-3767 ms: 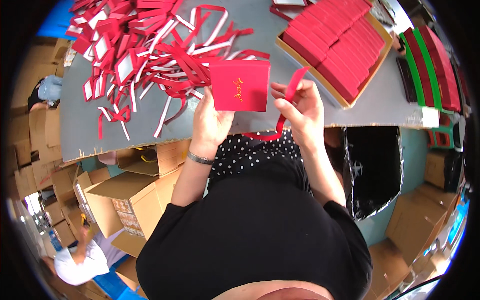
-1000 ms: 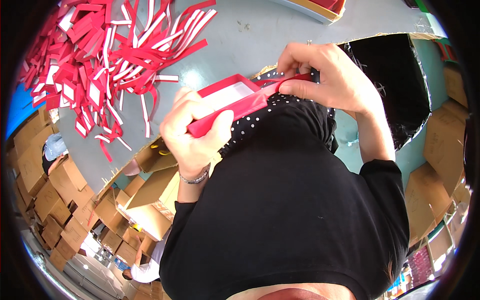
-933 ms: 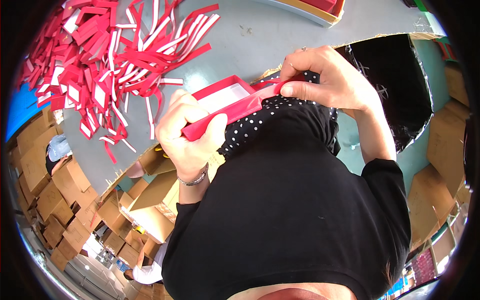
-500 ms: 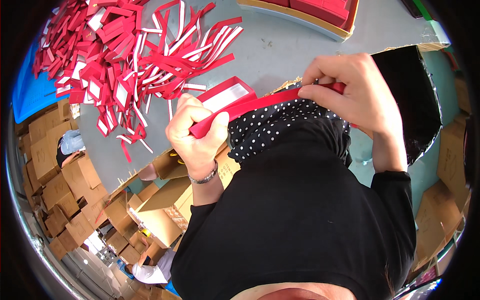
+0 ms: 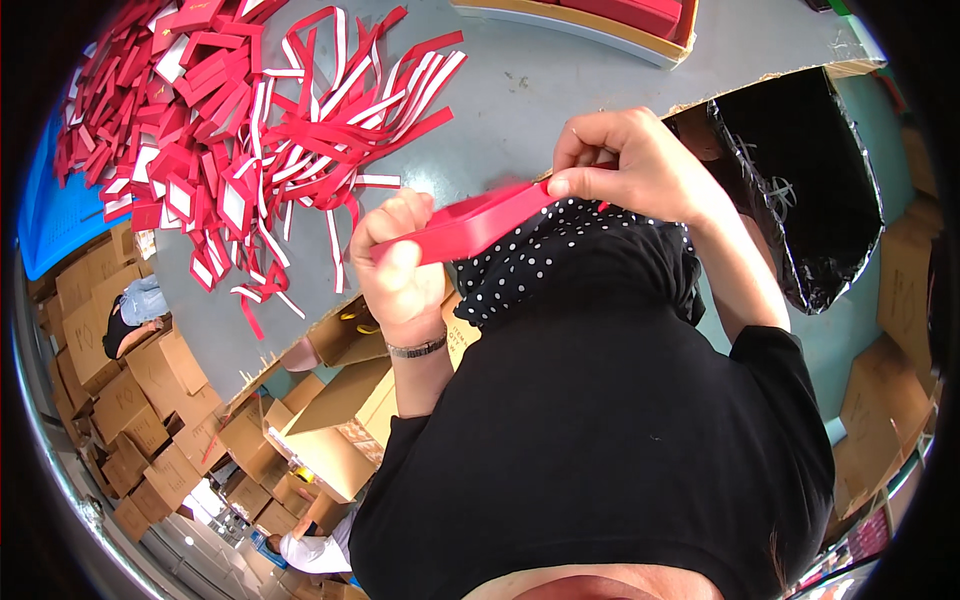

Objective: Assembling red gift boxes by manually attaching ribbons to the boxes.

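My left hand [image 5: 402, 285] is closed around the left end of a small red cardboard box [image 5: 470, 235], held tilted above the front edge of the table [image 5: 510, 130]. At the box's right end my right hand [image 5: 640, 165] is closed, thumb and fingers pinched on a red strip that runs along the box. Its far end is hidden by the fingers. Left of my hands lies a heap of red box pieces [image 5: 200, 120], some with white faces. Red and white strips [image 5: 340, 110] spread out from the heap towards me.
A carton of red boxes [image 5: 610, 28] stands at the table's far edge. To the right hangs an open black plastic bag [image 5: 800, 190]. A blue crate [image 5: 50, 210] sits beyond the heap. Brown cartons [image 5: 130, 385] are stacked at left, where other people [image 5: 320, 550] are.
My right hand has come left and closer to my left hand, shortening the stretch of red strip between them. The box has turned, so its inside shows less. My view has shifted slightly.
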`<state>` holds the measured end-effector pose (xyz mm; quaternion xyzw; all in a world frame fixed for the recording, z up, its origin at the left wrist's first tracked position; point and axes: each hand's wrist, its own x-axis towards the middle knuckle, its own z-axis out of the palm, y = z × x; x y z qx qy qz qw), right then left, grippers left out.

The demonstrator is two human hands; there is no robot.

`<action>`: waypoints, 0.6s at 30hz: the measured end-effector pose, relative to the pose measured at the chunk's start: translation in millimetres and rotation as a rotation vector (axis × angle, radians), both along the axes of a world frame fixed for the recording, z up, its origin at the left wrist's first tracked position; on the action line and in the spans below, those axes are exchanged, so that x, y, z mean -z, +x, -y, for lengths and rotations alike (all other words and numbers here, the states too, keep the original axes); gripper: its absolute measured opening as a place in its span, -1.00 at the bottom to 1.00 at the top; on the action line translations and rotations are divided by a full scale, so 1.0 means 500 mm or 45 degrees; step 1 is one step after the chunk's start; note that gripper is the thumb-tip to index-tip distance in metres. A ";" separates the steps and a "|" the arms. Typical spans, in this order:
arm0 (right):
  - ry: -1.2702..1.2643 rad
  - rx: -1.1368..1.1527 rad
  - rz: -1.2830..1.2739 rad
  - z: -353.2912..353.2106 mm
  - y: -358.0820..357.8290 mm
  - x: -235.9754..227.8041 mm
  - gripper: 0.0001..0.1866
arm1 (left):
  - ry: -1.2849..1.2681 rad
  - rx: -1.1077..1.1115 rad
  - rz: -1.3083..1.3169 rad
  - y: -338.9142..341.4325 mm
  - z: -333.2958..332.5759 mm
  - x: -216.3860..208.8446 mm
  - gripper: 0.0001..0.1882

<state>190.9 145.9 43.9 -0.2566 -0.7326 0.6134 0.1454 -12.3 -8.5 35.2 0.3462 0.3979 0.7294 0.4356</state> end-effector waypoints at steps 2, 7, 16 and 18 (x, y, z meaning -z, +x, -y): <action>0.003 0.016 0.120 0.002 0.001 0.017 -0.78 | -0.047 -0.079 0.204 0.011 -0.001 -0.007 -0.65; -0.575 0.056 -0.335 0.010 0.011 0.062 -0.79 | 0.017 -0.023 0.519 0.010 -0.017 0.014 -0.66; -0.703 0.146 -0.355 0.002 0.017 0.042 -0.75 | -0.006 -0.106 0.498 -0.014 -0.026 0.036 -0.64; -0.649 0.116 -0.333 -0.002 0.013 0.051 -0.76 | 0.010 -0.045 0.497 -0.013 -0.029 0.037 -0.62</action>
